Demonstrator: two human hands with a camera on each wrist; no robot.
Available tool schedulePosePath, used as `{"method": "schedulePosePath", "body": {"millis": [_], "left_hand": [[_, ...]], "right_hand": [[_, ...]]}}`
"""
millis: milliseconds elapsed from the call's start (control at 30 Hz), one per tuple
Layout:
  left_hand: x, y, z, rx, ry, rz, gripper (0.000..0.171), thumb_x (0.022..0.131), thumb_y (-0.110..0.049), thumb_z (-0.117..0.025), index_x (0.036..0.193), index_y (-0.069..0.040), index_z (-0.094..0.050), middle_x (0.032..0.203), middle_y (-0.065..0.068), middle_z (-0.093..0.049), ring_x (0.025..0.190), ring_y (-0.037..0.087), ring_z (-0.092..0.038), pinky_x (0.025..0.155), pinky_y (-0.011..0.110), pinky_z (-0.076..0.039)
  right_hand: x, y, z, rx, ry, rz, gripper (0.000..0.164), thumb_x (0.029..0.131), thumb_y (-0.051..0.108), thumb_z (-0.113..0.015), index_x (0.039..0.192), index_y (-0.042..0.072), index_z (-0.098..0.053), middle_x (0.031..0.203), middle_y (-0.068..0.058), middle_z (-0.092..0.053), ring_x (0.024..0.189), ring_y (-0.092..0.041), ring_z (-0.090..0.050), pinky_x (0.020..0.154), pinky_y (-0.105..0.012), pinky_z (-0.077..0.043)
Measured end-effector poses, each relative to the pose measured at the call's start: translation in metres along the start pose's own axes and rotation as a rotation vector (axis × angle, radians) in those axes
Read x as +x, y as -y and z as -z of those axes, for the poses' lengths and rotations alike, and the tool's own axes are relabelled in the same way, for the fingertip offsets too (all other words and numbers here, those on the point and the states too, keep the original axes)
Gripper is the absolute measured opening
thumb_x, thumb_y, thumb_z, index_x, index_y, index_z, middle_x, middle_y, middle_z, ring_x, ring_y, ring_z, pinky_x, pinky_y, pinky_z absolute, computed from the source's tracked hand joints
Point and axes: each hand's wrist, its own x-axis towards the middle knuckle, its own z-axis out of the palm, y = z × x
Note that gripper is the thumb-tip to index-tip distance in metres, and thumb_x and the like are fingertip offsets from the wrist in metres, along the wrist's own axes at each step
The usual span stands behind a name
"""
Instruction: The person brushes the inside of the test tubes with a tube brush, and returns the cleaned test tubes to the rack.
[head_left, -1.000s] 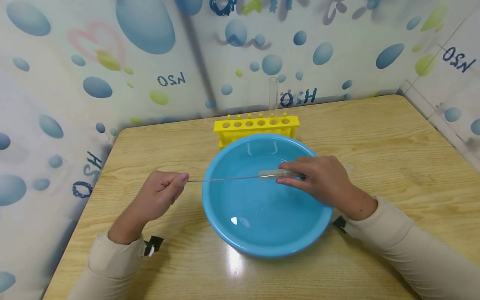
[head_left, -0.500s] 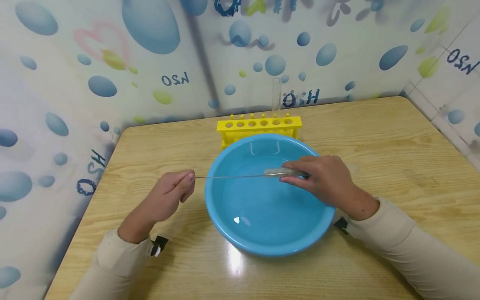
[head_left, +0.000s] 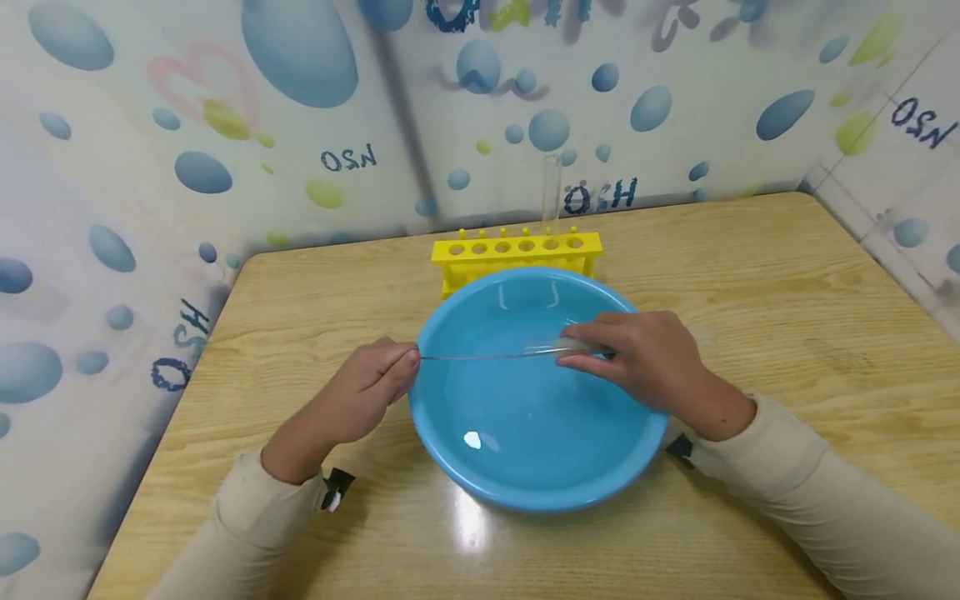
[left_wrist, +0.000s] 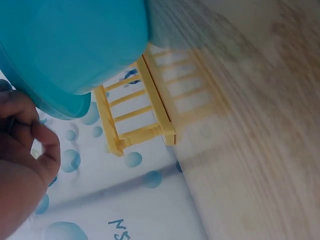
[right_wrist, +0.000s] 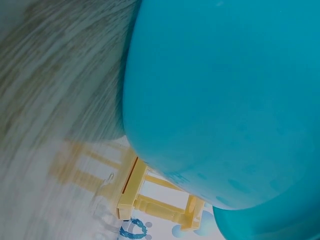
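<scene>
Over a blue basin (head_left: 525, 499), a clear tube (head_left: 542, 349) gripped by the right hand (head_left: 654, 354) is apparently scrubbed with a thin rod (head_left: 476, 358) pinched by the left hand (head_left: 367, 387), steady alignment seemingly needed next.

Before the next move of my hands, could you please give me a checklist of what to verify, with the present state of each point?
1. Left hand pinches the brush wire: ok.
2. Right hand grips the test tube: ok.
3. Test tube lies above the blue basin: ok.
4. Brush wire runs into the test tube: ok.
5. Bristles reach the tube's far end: cannot tell, fingers cover it.
6. Second test tube stands upright at the yellow test tube rack: ok.
</scene>
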Motion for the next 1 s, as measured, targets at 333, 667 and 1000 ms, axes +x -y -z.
{"method": "schedulePosePath", "body": {"millis": [333,667,1000], "left_hand": [[0.015,-0.013,-0.01,0.144,-0.005,0.011,0.034,0.098,-0.016,-0.043,0.064,-0.014,-0.043,0.056,-0.008,-0.04,0.071,0.013,-0.039,0.071,0.033,-0.029],[0.027,-0.021,-0.025,0.155,0.035,0.078,0.033,0.098,-0.027,-0.042,0.068,-0.014,-0.046,0.059,-0.007,-0.039,0.075,0.015,-0.039,0.067,0.032,-0.034],[0.039,-0.024,-0.033,0.294,0.067,0.021,0.032,0.099,-0.029,-0.039,0.07,-0.018,-0.046,0.056,-0.009,-0.035,0.062,0.009,-0.039,0.068,0.028,-0.032]], "right_hand": [[0.0,0.0,0.0,0.003,0.0,-0.006,0.035,0.076,0.046,-0.07,0.102,0.023,-0.071,0.078,0.003,-0.071,0.057,-0.008,-0.062,0.045,-0.016,-0.035],[0.0,0.001,0.0,-0.013,0.009,-0.002,0.036,0.075,0.047,-0.07,0.103,0.024,-0.071,0.08,0.002,-0.071,0.056,-0.009,-0.061,0.046,-0.016,-0.036],[0.0,-0.001,0.001,-0.019,0.011,0.007,0.036,0.077,0.048,-0.068,0.103,0.024,-0.07,0.081,0.003,-0.071,0.057,-0.008,-0.061,0.046,-0.016,-0.036]]}}
